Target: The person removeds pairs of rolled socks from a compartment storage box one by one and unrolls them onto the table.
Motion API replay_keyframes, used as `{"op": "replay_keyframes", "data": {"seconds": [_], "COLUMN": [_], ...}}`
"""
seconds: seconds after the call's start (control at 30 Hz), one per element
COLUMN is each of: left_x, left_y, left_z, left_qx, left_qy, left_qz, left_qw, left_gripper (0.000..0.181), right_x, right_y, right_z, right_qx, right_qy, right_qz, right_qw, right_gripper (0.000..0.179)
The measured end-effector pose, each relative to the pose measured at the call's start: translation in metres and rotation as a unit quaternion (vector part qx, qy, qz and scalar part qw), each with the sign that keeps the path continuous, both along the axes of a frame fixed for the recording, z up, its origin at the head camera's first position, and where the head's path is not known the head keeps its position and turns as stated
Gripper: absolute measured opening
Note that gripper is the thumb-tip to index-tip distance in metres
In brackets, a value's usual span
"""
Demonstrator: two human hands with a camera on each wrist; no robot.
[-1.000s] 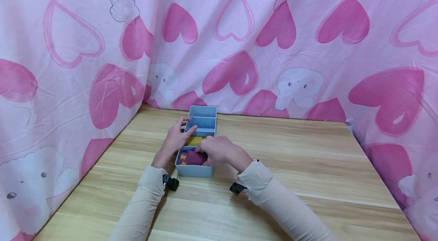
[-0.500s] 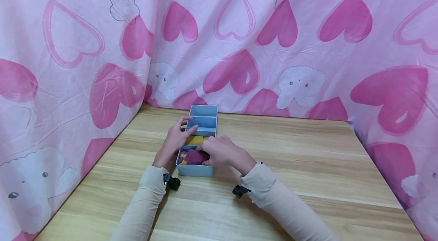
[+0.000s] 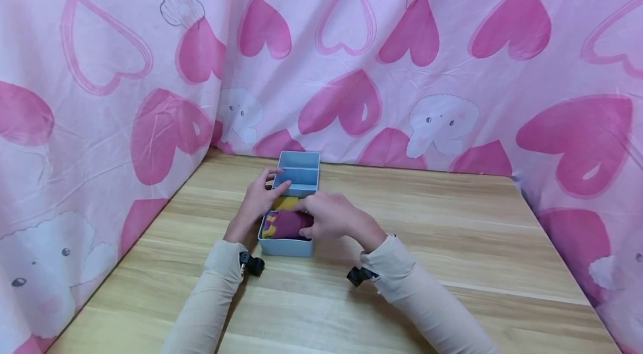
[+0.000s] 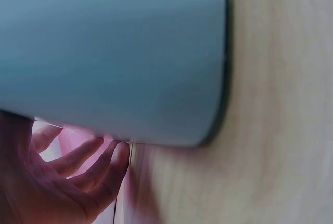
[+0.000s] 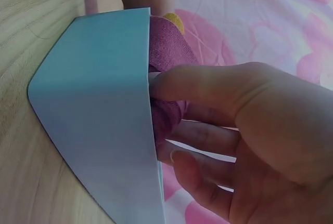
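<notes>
Gripping the maroon cloth by the right end with the right hand, with the thumb on the nearer side and the fingers beyond, over the right rim of the near grey-blue box. Lying mostly inside that box, bulging somewhat above the rim in the right wrist view, and showing yellow patches toward the left. Spreading the left hand beside the far grey-blue container, with loosely parted fingers at the left edge and the thumb reaching over; impossible to tell how firmly pressed there. Holding the two hands near each other but apart. Split crosswise by a thin divider inside the far container. Revealing a yellow item between box and container, too covered to identify. Wearing beige sleeves above a wooden table, before a pink curtain printed with hearts.
</notes>
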State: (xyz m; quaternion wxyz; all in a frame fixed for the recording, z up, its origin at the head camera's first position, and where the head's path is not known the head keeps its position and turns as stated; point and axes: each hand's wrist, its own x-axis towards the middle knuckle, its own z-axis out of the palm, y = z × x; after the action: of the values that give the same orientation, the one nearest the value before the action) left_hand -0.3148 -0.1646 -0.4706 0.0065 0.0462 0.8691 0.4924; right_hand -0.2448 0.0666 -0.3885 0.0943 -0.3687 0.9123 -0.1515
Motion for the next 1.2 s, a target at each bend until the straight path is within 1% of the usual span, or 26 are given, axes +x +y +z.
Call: {"op": "replay_keyframes", "data": {"seconds": [0.1,0.33,0.57,0.7,0.83,1.0,1.1,1.2], "left_x": [-0.001,-0.002,-0.005,-0.006,-0.005,-0.003,-0.003,-0.003], "left_y": [-0.001,0.000,-0.002,-0.003,-0.002,-0.002,-0.002,-0.003], "left_z": [0.000,0.000,0.000,0.000,0.000,0.000,0.000,-0.001], "left_qx": [0.005,0.015,0.004,0.000,-0.001,0.005,0.011,0.020], "left_qy": [0.001,-0.001,-0.013,-0.020,-0.015,-0.007,-0.006,-0.009], "left_qz": [-0.003,-0.003,-0.002,-0.002,-0.002,-0.002,-0.003,-0.005], "left_qw": [1.0000,0.9999,0.9999,0.9998,0.9999,1.0000,0.9999,0.9998], "left_gripper": [0.057,0.053,0.053,0.053,0.054,0.057,0.059,0.058], "right_x": [-0.001,-0.002,-0.001,-0.002,-0.002,-0.003,-0.005,-0.006], "right_y": [0.003,0.008,0.012,0.015,0.021,0.027,0.030,0.033], "right_z": [-0.001,-0.003,-0.007,-0.012,-0.015,-0.019,-0.023,-0.026], "right_qx": [-0.016,-0.057,-0.109,-0.137,-0.170,-0.215,-0.240,-0.255], "right_qy": [-0.006,-0.023,-0.036,-0.042,-0.048,-0.074,-0.090,-0.102], "right_qz": [-0.007,-0.020,-0.018,-0.024,-0.035,-0.041,-0.033,-0.025], "right_qw": [0.9998,0.9979,0.9932,0.9894,0.9837,0.9730,0.9662,0.9614], "right_gripper": [0.046,0.043,0.056,0.052,0.050,0.050,0.048,0.047]}}
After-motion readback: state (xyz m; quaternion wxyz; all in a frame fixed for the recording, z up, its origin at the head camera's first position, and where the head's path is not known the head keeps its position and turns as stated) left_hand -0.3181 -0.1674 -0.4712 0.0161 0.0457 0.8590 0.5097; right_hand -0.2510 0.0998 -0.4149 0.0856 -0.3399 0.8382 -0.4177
